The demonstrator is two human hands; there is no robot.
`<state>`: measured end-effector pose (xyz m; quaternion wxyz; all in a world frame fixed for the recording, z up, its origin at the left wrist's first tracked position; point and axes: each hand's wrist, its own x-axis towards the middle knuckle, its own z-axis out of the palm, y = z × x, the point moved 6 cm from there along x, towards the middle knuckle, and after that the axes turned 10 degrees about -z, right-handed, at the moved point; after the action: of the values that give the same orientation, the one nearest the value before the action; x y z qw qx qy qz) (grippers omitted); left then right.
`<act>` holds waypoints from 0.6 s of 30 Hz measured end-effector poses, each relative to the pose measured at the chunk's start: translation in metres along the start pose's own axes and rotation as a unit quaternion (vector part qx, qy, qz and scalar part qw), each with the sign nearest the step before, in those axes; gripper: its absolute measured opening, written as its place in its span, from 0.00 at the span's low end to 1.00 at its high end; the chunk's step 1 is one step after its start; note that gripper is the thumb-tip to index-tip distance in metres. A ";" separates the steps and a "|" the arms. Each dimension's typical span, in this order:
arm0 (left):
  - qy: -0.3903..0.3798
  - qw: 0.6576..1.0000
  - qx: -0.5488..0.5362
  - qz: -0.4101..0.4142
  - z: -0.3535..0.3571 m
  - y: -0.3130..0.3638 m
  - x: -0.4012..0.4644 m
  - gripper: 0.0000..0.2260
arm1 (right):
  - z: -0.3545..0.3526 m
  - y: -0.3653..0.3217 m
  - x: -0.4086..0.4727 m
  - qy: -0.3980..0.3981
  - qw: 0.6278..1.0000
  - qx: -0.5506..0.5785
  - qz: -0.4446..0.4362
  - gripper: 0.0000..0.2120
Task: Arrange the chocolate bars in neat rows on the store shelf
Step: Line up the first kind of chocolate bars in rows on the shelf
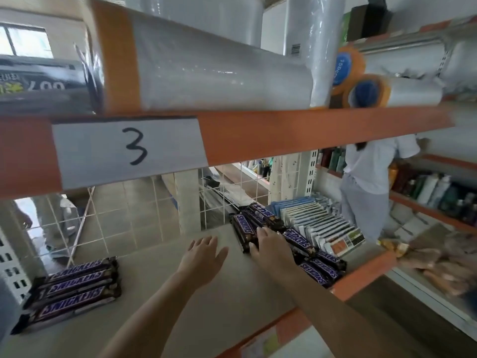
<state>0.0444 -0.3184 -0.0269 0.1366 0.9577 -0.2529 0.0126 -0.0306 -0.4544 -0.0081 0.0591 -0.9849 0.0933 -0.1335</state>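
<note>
Left hand [204, 257] flat, fingers released, right hand [271, 248] fingers grasping Snickers bar [242, 232].

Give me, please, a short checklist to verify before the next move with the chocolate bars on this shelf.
1. Right hand is on the loose Snickers bars: ok, its fingers rest on them.
2. Firm grip on one bar: cannot tell, the fingertips are hidden.
3. Left hand is free: ok, open and holding nothing.
4. Bare shelf board between the groups for a new row: ok.
5. Left stack of bars lies parallel: ok.
6. Right-side bars lie in neat rows: not ok, they point at different angles.
</note>
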 end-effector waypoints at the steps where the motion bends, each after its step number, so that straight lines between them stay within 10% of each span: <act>1: 0.003 1.000 -0.001 -0.001 -0.001 0.001 0.001 0.22 | 0.000 0.003 0.003 0.005 1.000 -0.002 0.006 0.24; 18: 0.028 0.998 0.006 -0.048 -0.017 -0.044 0.003 0.22 | 0.025 0.006 0.048 0.012 0.995 -0.009 0.094 0.25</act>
<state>0.0697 -0.2785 -0.0217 0.1382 0.9689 -0.2022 0.0342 0.0203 -0.4673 -0.0212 0.0614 -0.9705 0.1875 -0.1382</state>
